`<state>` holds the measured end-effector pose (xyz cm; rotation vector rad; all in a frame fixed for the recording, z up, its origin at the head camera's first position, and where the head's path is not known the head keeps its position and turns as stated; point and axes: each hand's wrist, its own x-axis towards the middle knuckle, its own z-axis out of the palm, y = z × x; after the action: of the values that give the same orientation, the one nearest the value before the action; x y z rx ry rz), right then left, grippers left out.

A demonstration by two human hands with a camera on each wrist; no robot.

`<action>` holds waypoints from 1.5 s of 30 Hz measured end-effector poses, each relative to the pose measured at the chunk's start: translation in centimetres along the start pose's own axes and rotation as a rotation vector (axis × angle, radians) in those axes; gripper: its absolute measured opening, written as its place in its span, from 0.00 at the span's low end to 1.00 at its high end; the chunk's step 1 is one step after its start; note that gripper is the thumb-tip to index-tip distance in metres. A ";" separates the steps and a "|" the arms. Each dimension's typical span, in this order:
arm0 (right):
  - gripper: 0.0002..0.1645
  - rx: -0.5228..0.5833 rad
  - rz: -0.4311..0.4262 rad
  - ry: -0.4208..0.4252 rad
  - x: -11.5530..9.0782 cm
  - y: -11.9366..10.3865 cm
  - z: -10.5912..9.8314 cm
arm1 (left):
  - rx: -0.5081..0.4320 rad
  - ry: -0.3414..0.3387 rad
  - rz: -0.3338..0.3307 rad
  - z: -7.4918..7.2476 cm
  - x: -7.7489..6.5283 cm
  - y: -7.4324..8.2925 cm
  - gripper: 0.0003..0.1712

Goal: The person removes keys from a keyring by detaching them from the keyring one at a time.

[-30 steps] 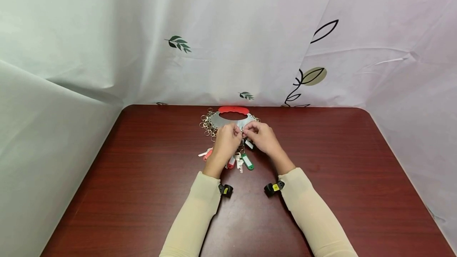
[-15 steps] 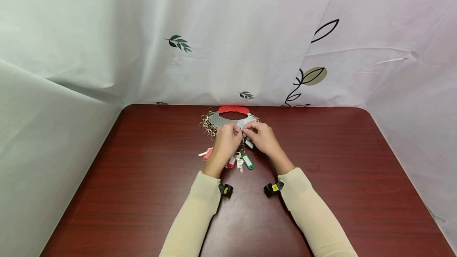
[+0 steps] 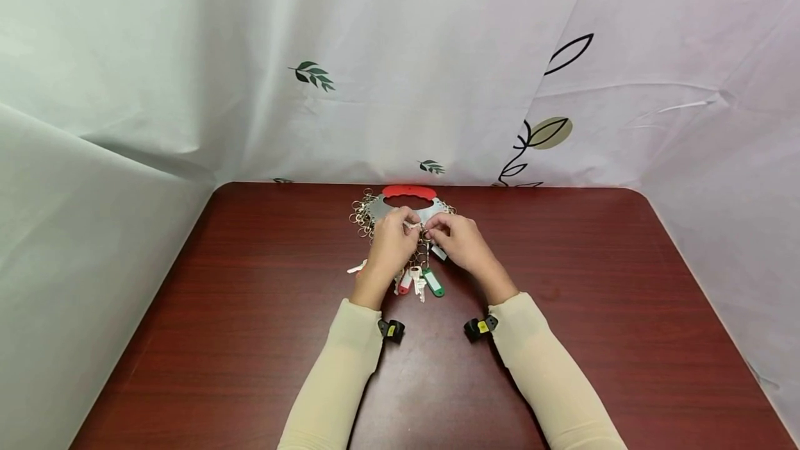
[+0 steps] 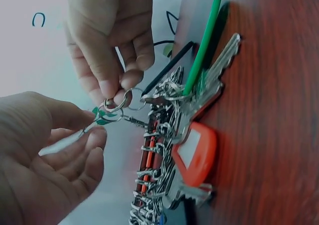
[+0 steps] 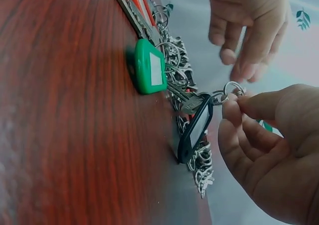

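In the head view, a metal key holder plate (image 3: 377, 208) with a red handle (image 3: 409, 192) lies near the table's far edge. Both hands meet over its front. My right hand (image 3: 462, 242) pinches a key ring (image 5: 233, 84) between thumb and forefinger, close to a black key tag (image 5: 197, 130). Opposite it, my left hand (image 3: 389, 245) has thumb and forefinger at linked metal rings (image 4: 112, 116), with a thin metal end between the fingertips. A green key tag (image 3: 433, 283), a red key tag (image 3: 406, 283) and silver keys (image 3: 417, 280) hang below.
Several brass-coloured clips and rings (image 3: 362, 217) line the plate's left side. Another key (image 3: 356, 268) pokes out left of my left wrist. The dark red wooden table (image 3: 250, 311) ends at a white leaf-printed curtain (image 3: 375, 89).
My left hand has shifted slightly left and its fingers have spread a little. Its wrist now covers the light red tag at the left. The right hand stays almost still.
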<state>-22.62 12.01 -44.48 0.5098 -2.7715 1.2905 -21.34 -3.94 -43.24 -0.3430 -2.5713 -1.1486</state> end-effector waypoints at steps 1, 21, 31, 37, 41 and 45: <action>0.04 -0.006 -0.007 0.000 0.0 0.0 0.0 | 0.001 -0.006 0.029 0.0 0.0 0.0 0.08; 0.03 -0.055 -0.016 0.026 0.0 -0.3 -0.2 | 0.043 -0.078 0.066 0.5 0.0 -0.1 0.06; 0.04 -0.066 0.030 0.051 0.0 -0.3 0.0 | 0.045 -0.059 0.059 0.5 -0.1 -0.2 0.06; 0.03 -0.066 0.040 0.053 0.0 -0.3 0.0 | 0.046 -0.065 0.062 0.6 -0.1 -0.3 0.06; 0.03 -0.059 0.040 0.058 -0.1 -0.4 0.0 | 0.045 -0.070 0.066 0.5 -0.1 -0.3 0.06; 0.03 -0.050 0.028 0.074 -0.1 -0.3 0.0 | 0.047 -0.082 0.063 0.4 -0.1 -0.3 0.06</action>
<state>-22.44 11.84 -44.29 0.4135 -2.7523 1.2154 -21.39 -3.82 -43.71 -0.4656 -2.6335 -1.0719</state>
